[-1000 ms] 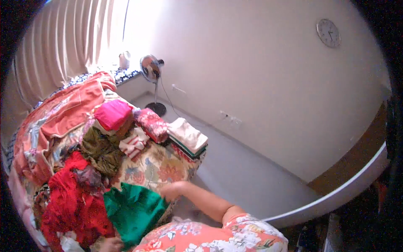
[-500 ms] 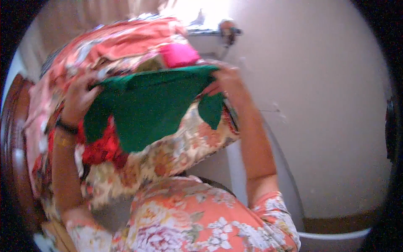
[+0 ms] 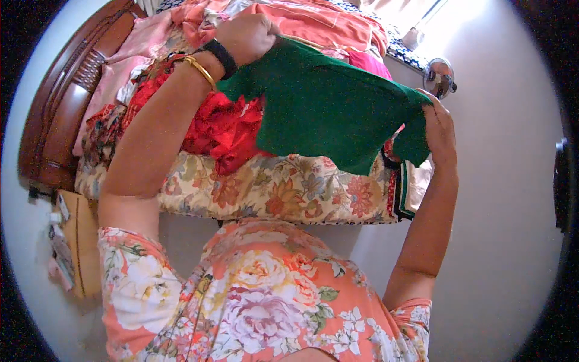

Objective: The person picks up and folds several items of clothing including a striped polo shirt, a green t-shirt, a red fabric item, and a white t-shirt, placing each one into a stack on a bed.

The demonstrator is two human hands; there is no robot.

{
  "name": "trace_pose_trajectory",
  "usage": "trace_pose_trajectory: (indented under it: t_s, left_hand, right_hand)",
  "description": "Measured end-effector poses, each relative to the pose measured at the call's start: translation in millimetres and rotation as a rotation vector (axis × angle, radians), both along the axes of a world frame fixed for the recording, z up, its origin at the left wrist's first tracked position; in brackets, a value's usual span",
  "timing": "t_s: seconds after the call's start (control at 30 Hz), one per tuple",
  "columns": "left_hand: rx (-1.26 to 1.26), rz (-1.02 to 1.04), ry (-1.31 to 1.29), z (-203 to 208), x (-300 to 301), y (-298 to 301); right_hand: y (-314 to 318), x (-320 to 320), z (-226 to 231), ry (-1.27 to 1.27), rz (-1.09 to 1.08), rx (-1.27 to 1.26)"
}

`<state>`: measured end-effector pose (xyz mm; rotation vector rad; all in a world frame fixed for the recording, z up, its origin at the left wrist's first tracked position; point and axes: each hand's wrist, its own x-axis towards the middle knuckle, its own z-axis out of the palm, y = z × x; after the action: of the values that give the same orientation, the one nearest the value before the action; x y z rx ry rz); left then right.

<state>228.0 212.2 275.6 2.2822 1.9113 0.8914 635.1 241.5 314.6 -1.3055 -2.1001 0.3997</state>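
A dark green short-sleeved top (image 3: 329, 111) hangs spread between my two hands, above the near part of a bed. My left hand (image 3: 246, 39) is closed on its upper left end, higher than the other hand. At the opposite end, my right hand (image 3: 441, 130) grips the cloth near a sleeve, with the thumb side hidden in part by the fabric. A bright red crumpled cloth (image 3: 223, 133) lies on the bed just behind and left of the top. Part of a pink cloth (image 3: 369, 63) shows past its upper edge.
The bed has a floral mattress (image 3: 271, 190) and a dark wooden headboard (image 3: 60, 114) at the left. Coral clothes (image 3: 325, 24) are heaped at the far side. A small round fan (image 3: 439, 78) stands at the far right, near the wall. A cardboard piece (image 3: 81, 244) is at lower left.
The view has shifted, and the bed edge now sits level. The top stays held in both hands but slants down to the right, with my left hand raised above my right.
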Motion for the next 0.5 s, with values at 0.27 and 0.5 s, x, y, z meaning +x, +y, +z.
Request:
trace_pose_trajectory:
  t_s: [0.27, 0.5]
  left_hand:
    - [0.146, -0.062, -0.129, -17.6, -3.4, 13.6]
    - [-0.396, -0.818, -1.376, 4.4, 26.4, 2.2]
  right_hand:
    - [9.1, 1.4, -4.4, 0.086, -0.071, 0.024]
    - [22.2, 3.0, -7.0, 0.421, 0.336, 0.086]
